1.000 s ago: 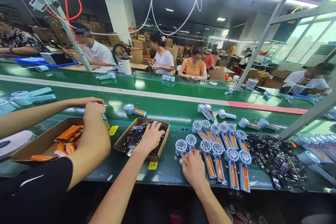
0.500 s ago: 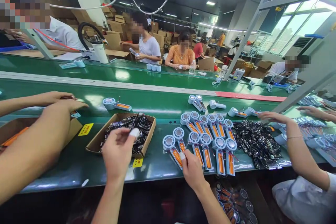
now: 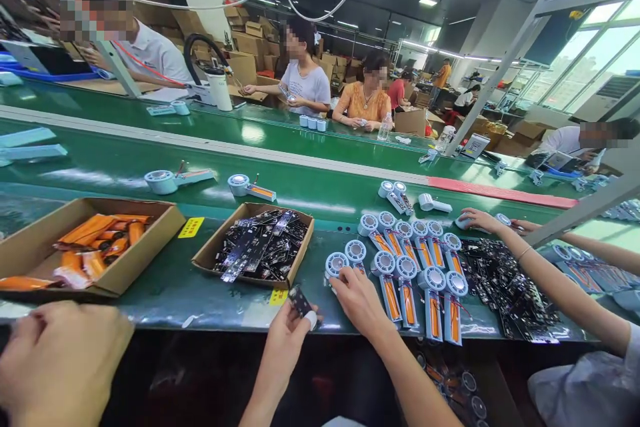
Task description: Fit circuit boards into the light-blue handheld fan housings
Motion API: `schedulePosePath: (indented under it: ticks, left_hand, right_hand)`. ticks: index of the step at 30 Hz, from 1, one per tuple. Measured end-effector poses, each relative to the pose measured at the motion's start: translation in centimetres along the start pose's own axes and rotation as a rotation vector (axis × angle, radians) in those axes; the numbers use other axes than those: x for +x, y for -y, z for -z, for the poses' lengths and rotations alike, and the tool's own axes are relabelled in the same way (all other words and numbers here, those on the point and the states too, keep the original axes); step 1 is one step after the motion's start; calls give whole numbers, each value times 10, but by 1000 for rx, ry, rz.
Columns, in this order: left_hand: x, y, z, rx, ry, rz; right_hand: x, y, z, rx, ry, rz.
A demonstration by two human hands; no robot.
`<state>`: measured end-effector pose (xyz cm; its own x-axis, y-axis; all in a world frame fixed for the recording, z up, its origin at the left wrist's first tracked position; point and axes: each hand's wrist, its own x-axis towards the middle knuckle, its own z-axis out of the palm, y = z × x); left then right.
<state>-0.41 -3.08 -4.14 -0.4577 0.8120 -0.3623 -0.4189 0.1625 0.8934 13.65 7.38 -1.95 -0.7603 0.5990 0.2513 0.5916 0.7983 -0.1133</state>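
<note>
In my left hand (image 3: 285, 340), held between thumb and fingers, is a small black circuit board (image 3: 301, 303), just in front of the table edge. A white cover sits on that thumb. My right hand (image 3: 361, 303) has its fingers closed at the lower side of the round head of a light-blue handheld fan (image 3: 337, 263); its handle is hidden behind the hand. Beside it lie rows of similar open fans (image 3: 406, 268) with orange batteries in their handles. To the left, a cardboard box (image 3: 296, 271) holds a heap of black circuit boards (image 3: 265, 240).
Another cardboard box (image 3: 150, 248) holds orange batteries. A co-worker's fist (image 3: 65, 353) is close at left; another co-worker's arm (image 3: 530, 260) reaches over a board pile (image 3: 505, 287) at right. Fans lie on the green belt (image 3: 320, 197) behind.
My left hand has moved from over the box to the table's front edge with the circuit board. My right hand has gone from a fan's handle to its head. The left co-worker's arm has drawn back.
</note>
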Motion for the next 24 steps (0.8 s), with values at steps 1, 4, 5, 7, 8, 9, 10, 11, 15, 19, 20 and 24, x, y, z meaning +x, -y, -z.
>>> schedulePosePath:
  ticks: [1,4,5,7,8,9,10,11,15,19,20,24]
  left_hand:
    - [2,1,-1,-1,4,-1]
    - [5,5,-4,1,60,0]
    - [6,6,-5,13,90,-5]
    - [5,5,-6,53,139,-21]
    - [4,4,-6,76,150,-28]
    - [3,3,-6,95,152,-33]
    - [2,2,-6,108,145,-38]
    - [1,1,-6,115,134,-42]
    - [0,5,-9,119,108,-55]
    - [5,9,-10,133,114,-46]
    - [7,10,-10,138,116,-45]
    - [10,9,-8,153,141,-32]
  right_hand:
    - [-1,-1,1,9,1,1]
    - [-5,-2,5,65,-1,7]
    - [-8,-2,6,114,-8,6]
    - [-13,-1,5,240,-32,0]
    - [-15,1,3,296,-52,-1]
    - [-18,2,1,331,-74,0]
    - [-20,5,-2,339,-95,7]
    - [-21,7,-4,333,-116,16]
    - [-22,17,-9,295,-172,32]
    - [-21,23,-9,303,-190,23]
    - [-21,23,-9,310,-192,22]
    - [-23,20,-14,393,-195,34]
